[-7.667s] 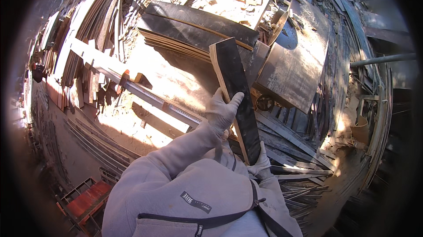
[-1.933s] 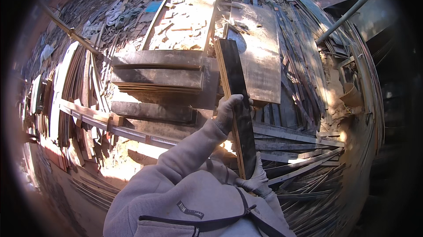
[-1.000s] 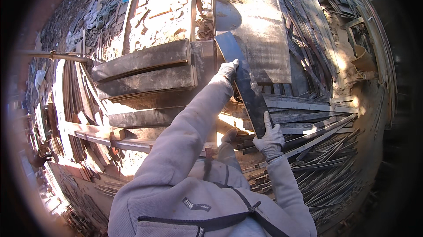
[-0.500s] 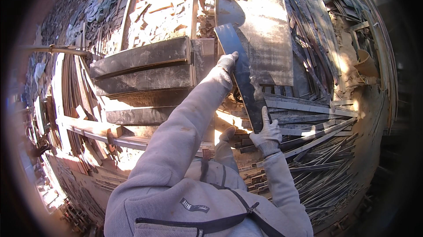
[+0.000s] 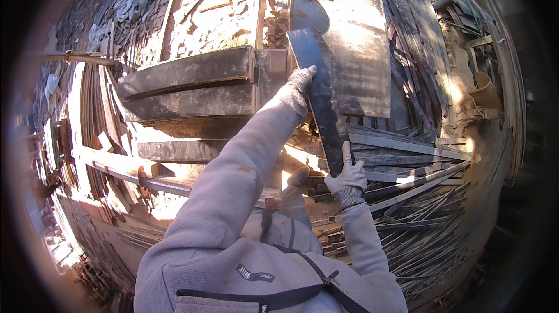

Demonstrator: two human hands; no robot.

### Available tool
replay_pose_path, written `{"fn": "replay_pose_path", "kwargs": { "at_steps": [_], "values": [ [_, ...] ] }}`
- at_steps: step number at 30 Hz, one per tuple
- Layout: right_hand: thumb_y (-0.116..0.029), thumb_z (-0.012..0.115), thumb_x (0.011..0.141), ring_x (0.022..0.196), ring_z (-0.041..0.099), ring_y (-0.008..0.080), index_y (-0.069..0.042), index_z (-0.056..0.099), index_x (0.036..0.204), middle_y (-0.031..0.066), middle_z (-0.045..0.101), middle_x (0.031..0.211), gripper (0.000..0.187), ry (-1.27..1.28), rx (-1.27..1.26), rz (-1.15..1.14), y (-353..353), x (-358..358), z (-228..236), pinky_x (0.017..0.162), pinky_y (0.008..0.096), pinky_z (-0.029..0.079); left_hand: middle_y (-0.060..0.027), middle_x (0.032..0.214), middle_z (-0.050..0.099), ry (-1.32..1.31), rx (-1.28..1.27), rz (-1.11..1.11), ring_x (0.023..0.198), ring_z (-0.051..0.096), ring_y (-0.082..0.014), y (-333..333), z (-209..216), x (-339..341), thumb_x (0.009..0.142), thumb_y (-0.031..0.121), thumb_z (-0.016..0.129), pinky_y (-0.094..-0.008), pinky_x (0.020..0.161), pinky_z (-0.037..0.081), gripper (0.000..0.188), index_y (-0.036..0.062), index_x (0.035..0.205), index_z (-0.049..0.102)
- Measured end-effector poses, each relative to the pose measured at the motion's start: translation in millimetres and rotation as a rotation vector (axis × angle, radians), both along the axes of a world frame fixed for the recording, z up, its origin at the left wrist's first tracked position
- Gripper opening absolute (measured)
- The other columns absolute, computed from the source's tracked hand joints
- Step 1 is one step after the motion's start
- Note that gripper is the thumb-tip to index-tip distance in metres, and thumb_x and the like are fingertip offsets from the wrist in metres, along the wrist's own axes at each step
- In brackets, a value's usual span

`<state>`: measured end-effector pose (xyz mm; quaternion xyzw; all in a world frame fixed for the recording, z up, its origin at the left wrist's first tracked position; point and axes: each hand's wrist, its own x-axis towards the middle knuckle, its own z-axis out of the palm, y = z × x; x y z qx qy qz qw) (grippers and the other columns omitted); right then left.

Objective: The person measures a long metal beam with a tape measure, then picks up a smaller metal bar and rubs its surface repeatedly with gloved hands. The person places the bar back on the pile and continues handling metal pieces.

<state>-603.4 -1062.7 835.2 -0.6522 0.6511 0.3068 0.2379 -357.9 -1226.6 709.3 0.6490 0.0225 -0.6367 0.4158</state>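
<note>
i see my gloved left hand gripping the long dark curved wooden plank up high, gloved right hand clasping its lower end, beside stacked dark boards.

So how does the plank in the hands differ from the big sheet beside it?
The plank is narrow, dark and shaded; the sheet is far wider, paler and sunlit. The plank is gripped by the left hand and right hand; the sheet lies untouched on the pile. Both are flat and worn.
</note>
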Motion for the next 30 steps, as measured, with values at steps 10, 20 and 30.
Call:
{"fn": "replay_pose_path", "kwargs": {
  "at_steps": [10,20,30],
  "values": [
    [-0.049,0.081,0.080,0.108,0.070,0.0369,-0.046,-0.004,0.172,0.0204,0.051,0.134,0.125,0.003,0.004,-0.011,1,11,-8,0.094,0.0475,0.058,-0.0172,0.123,0.074,-0.120,0.121,-0.005,0.109,0.071,-0.0303,-8,24,4,0.100,0.042,0.074,-0.0468,0.096,0.056,0.063,-0.0031,0.142,0.060],
    [-0.052,0.081,0.079,0.103,0.070,0.0361,-0.043,-0.003,0.173,0.0205,0.053,0.127,0.126,-0.013,-0.029,-0.002,1,19,-12,0.090,0.0483,0.059,-0.0181,0.117,0.078,-0.223,0.073,-0.055,0.100,0.077,-0.0291,-25,-17,16,0.097,0.041,0.078,-0.0428,0.089,0.060,0.058,-0.0054,0.129,0.069],
    [-0.053,0.081,0.078,0.103,0.069,0.0372,-0.043,-0.001,0.173,0.0211,0.054,0.121,0.126,-0.040,-0.054,-0.024,4,34,-10,0.091,0.0490,0.058,-0.0182,0.125,0.075,-0.253,0.178,-0.190,0.107,0.075,-0.0288,-33,6,27,0.098,0.043,0.075,-0.0431,0.091,0.059,0.065,-0.0066,0.139,0.064]
  ]
}}
